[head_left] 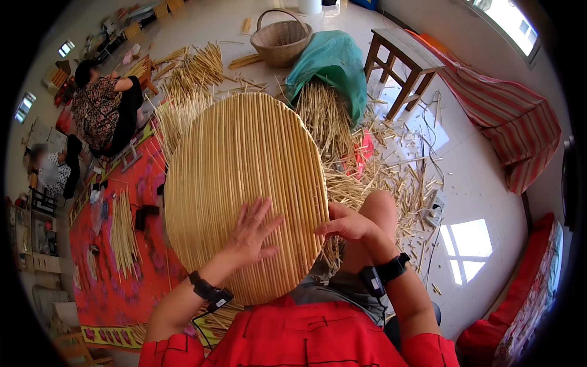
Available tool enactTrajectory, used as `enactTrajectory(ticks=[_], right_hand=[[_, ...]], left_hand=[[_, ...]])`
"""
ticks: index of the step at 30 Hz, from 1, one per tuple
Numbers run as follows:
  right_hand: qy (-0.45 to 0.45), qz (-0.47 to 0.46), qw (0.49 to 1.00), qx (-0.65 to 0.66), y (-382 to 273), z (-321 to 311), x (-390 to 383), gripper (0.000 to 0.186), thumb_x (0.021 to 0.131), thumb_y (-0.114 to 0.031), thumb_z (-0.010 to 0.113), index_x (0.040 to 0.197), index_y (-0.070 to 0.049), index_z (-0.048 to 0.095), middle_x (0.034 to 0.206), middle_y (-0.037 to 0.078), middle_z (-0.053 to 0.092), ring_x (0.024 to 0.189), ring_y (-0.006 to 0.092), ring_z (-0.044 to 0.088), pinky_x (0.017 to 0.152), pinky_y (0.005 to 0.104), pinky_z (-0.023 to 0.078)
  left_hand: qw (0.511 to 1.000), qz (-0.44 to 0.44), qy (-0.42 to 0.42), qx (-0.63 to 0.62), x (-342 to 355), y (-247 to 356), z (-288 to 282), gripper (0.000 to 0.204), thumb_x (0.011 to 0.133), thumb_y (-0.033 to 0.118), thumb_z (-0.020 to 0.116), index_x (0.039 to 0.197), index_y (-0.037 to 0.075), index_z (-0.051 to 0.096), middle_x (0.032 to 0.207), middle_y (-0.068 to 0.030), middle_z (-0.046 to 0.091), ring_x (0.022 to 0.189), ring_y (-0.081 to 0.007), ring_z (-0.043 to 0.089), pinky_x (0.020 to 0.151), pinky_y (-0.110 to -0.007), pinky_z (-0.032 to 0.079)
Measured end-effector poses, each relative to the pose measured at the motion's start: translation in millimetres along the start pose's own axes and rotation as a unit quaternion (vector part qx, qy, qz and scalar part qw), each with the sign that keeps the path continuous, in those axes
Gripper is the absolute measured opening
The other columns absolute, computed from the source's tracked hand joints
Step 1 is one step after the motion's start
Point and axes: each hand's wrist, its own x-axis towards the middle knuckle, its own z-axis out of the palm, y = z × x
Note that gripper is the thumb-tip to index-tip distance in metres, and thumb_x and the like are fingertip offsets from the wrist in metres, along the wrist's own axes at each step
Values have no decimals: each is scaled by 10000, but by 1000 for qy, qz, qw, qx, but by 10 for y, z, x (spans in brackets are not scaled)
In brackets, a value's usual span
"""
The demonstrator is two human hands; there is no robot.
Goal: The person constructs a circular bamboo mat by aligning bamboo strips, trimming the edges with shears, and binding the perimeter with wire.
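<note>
Fingers (262,210) of left hand (247,237): lay spread apart, palm down, on near half of oval stalk panel (244,165), with nothing pinched between. Fingers of right hand (353,226): met right rim of same panel, thumb toward upper face, rest partly hidden at edge; could not be told whether clamped or merely touching.

Oval stalk panel: lay directly in front of red shirt (306,336), beneath left palm and immediately left of right fingers. Long axis: appeared to run away from torso, along stalks, roughly crosswise to right fingers. Nearer to right rim: right hand. Nearer to middle of face: left hand.

Green sack (333,55) of loose stalks (327,113): lay beyond far right rim. Cut pieces (391,177): lay scattered on floor (486,202), to right.
</note>
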Motion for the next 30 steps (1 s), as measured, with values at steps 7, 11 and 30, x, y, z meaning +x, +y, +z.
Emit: enactTrajectory(ticks=[7, 11, 30], right_hand=[[282, -187, 934, -115, 133, 120, -138, 445, 807, -96, 766, 1155, 23, 516, 927, 62, 652, 803, 99, 621, 704, 243, 522], [322, -194, 912, -165, 219, 70, -129, 257, 840, -84, 728, 1025, 10, 578, 863, 22, 645, 747, 53, 593, 663, 205, 505], [351, -153, 920, -89, 268, 86, -66, 112, 902, -79, 639, 918, 12, 575, 774, 22, 626, 702, 77, 599, 637, 222, 496]], left_hand=[[999, -38, -16, -1, 79, 18, 68, 779, 833, 501, 634, 1477, 177, 339, 1577, -185, 96, 1448, -394, 109, 1146, -570, 94], [998, -57, -22, 14, 110, 56, 60, 808, 800, 451, 686, 1480, 191, 336, 1576, -190, 101, 1451, -387, 111, 1146, -570, 102], [997, -61, -31, 36, 176, 68, 84, 838, 782, 478, 698, 1488, 267, 301, 1585, -151, 84, 1460, -354, 99, 1150, -578, 110]])
